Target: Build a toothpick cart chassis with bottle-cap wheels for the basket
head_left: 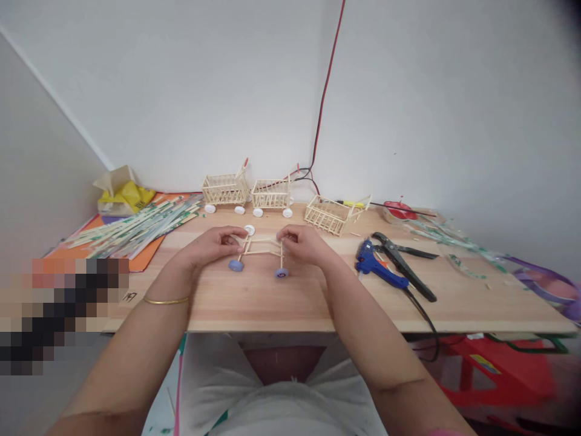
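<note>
A small wheeled frame of thin wooden sticks stands low over the wooden table between my hands. Blue-grey wheels sit at its two near corners, and a white-faced wheel shows at the far left. My left hand pinches the left axle stick between thumb and fingers. At the far right corner, the fingers of my right hand are closed on the frame and hide most of the wheel there. Behind it stand two stick carts with white wheels. A stick basket without visible wheels leans to their right.
On the table's right lie a blue glue gun with a cord and black-handled cutters. Many sticks are heaped on orange sheets at left, near a yellow packet. A red-and-white bowl stands at back right.
</note>
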Demonstrator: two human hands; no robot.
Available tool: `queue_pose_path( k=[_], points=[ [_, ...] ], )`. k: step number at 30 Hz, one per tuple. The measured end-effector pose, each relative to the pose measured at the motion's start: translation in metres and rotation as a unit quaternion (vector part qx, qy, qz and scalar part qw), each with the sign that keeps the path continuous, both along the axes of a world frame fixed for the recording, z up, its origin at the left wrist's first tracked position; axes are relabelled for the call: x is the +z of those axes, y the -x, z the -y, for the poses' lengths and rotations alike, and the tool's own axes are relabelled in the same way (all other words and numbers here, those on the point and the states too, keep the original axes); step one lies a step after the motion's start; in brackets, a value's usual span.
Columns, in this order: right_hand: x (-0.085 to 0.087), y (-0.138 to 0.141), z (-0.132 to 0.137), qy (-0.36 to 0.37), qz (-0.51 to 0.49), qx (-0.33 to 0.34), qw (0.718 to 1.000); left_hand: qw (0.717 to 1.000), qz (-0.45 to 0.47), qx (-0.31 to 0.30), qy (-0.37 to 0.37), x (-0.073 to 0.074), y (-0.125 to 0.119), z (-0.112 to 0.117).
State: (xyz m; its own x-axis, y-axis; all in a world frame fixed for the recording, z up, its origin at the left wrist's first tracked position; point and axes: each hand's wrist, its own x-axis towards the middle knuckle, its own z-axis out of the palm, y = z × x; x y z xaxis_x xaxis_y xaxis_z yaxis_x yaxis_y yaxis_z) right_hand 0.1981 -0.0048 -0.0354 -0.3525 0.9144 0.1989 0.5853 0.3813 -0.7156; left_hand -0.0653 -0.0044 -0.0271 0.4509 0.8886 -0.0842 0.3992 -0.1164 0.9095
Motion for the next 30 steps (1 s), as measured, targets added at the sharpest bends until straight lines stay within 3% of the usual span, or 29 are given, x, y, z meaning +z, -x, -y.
queue_pose_path(
  k=[21, 30],
  points=[
    [-0.014, 0.013, -0.002, -0.020, -0.073, 0.004, 0.997, 1.000, -0.012, -0.012, -0.007, -0.003, -0.001, -0.002],
    [-0.015, 0.014, -0.005, -0.092, -0.039, 0.006, 0.995, 1.000, -0.007, -0.011, -0.012, -0.001, -0.002, -0.002]
  ],
)
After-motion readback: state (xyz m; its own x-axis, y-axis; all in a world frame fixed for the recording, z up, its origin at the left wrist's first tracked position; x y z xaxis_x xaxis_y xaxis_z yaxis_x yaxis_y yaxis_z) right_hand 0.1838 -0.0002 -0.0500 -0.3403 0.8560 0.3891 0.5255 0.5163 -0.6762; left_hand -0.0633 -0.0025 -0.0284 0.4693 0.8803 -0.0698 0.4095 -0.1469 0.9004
